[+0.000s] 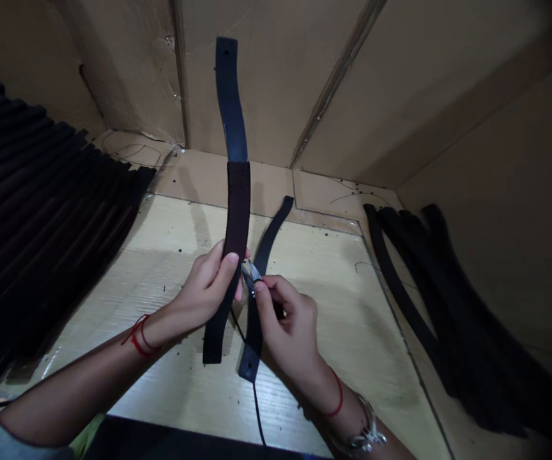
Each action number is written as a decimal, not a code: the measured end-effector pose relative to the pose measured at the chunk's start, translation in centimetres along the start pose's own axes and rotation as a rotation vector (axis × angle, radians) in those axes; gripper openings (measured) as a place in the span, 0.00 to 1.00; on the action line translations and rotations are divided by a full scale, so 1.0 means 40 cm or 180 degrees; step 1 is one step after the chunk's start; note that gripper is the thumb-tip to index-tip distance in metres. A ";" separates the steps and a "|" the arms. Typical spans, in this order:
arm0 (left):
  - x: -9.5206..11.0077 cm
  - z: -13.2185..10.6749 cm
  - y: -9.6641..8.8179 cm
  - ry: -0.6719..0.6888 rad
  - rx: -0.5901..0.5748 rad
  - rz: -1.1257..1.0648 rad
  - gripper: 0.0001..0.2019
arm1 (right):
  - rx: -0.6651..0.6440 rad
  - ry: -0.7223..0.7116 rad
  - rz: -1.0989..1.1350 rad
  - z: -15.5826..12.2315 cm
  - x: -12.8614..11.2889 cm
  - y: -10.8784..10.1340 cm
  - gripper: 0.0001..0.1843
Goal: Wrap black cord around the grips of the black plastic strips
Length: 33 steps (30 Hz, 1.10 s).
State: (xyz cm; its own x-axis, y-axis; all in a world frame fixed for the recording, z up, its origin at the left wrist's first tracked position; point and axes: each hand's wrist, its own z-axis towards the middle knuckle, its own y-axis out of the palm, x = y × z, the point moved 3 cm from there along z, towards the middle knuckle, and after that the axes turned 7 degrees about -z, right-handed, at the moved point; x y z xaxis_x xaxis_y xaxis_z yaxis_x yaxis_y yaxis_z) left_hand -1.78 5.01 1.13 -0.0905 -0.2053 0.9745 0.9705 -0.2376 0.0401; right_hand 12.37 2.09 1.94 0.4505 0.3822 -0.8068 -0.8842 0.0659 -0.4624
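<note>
My left hand [211, 281] grips a long dark strap [237, 204], thumb across its front. The strap stands up from the hand, with a hole near its top end and a brownish sleeve-like section around its middle. My right hand [288, 316] is closed on small metal snips [251, 276], whose pointed blades sit at the strap's right edge, by my left fingers. Behind the right hand a second dark strap [271, 233] lies on the board, with a hole at its near end. A thin black cord [257, 409] runs below the hands.
Many dark straps [41, 211] are stacked at the left. More loose black straps [429, 287] lie at the right. Cardboard walls [257, 96] rise behind the pale wooden board [161, 377]. Bits of thread and dark specks are scattered about.
</note>
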 end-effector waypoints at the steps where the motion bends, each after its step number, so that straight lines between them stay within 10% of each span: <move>1: -0.001 0.001 0.000 0.0026 -0.0012 0.0007 0.18 | -0.0002 0.0008 -0.0001 0.000 0.000 0.000 0.08; 33: -0.003 -0.035 0.042 -0.0633 0.0071 -0.0649 0.23 | 0.0328 0.0104 0.0126 -0.029 -0.022 0.020 0.06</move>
State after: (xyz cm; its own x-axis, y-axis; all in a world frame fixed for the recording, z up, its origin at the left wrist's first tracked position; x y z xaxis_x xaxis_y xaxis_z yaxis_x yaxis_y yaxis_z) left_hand -0.43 3.30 0.78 -0.2409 0.0353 0.9699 0.9416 -0.2336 0.2424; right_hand 11.40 0.76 1.83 0.4171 0.3562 -0.8361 -0.9087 0.1463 -0.3910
